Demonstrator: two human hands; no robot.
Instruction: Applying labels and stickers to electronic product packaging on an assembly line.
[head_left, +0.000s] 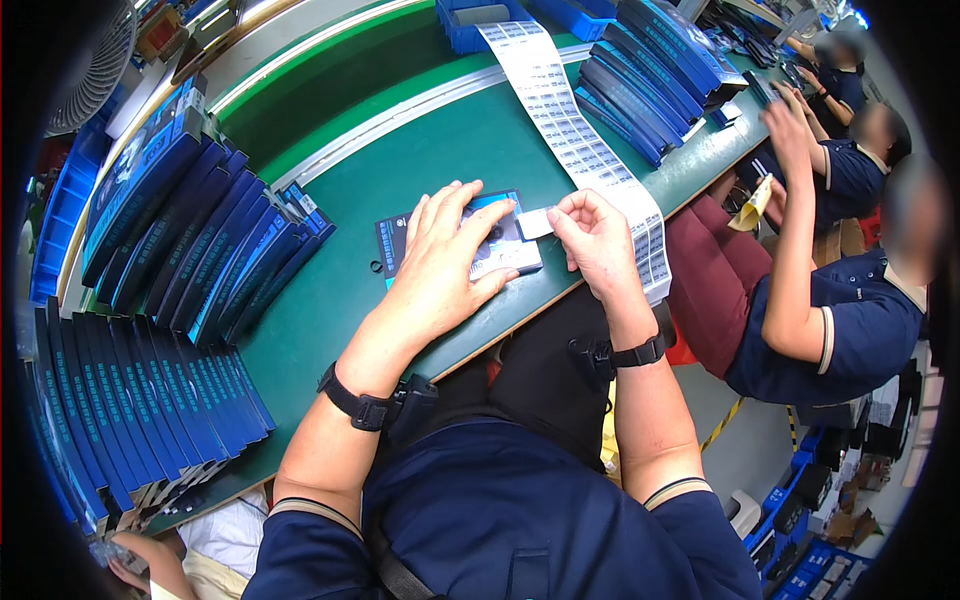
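Observation:
A flat printed cardboard box (510, 255) in dark blue, white and light blue lies on the green tabletop before me. My left hand (450, 244) rests across its top with the fingers spread, covering much of the print. Between the thumb and fingers of my right hand (596, 236) is a small white label (535, 223), at the box's right end. Whether the label touches the box there, I cannot tell. Close behind my right hand runs a long strip of printed labels (574, 139), which hangs over the table's front edge.
Upright rows of dark blue boxes stand at the left (187, 232), nearer left (142, 405) and back right (652, 75). A blue bin (469, 26) with a roll sits at the far edge. Several co-workers (832, 322) sit along the right; another person's arm (157, 562) shows lower left.

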